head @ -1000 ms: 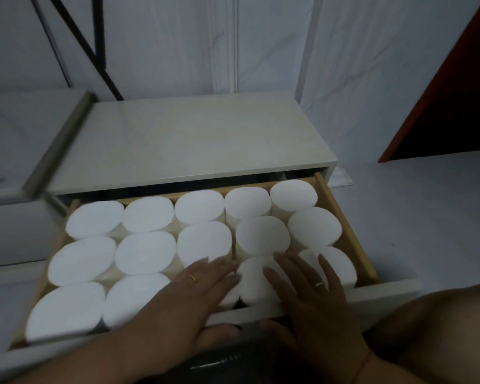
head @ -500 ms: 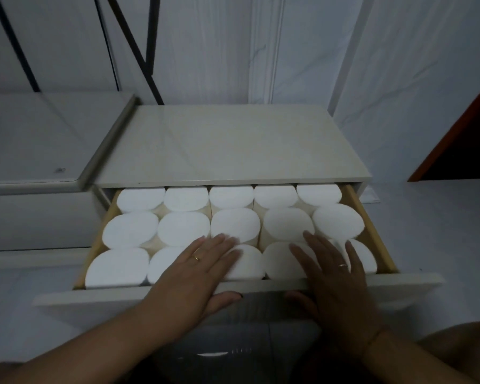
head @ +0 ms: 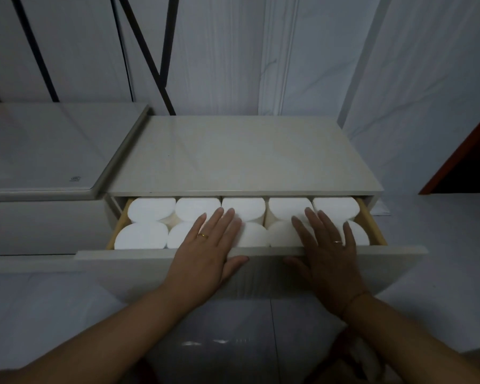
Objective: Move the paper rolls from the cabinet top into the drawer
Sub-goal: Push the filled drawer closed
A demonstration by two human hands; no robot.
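Observation:
Several white paper rolls (head: 150, 209) stand upright in the drawer (head: 122, 257), packed in two visible rows under the beige cabinet top (head: 233, 156), which is bare. My left hand (head: 205, 253) lies flat over the drawer's front edge, fingers straight on the rolls and thumb on the front panel. My right hand (head: 330, 253) lies the same way further right, fingers spread on the rolls. The drawer is partly pushed in, so its back rows are hidden under the cabinet.
A lower grey unit with a glossy top (head: 39, 151) adjoins the cabinet on the left. Black metal rods (head: 150, 56) lean against the white wall behind. A dark doorway with a red frame (head: 468, 162) opens at the right.
The drawer has slid further into the cabinet with both hands on its front edge; three rows of rolls showed before, now two. The camera has moved back and higher.

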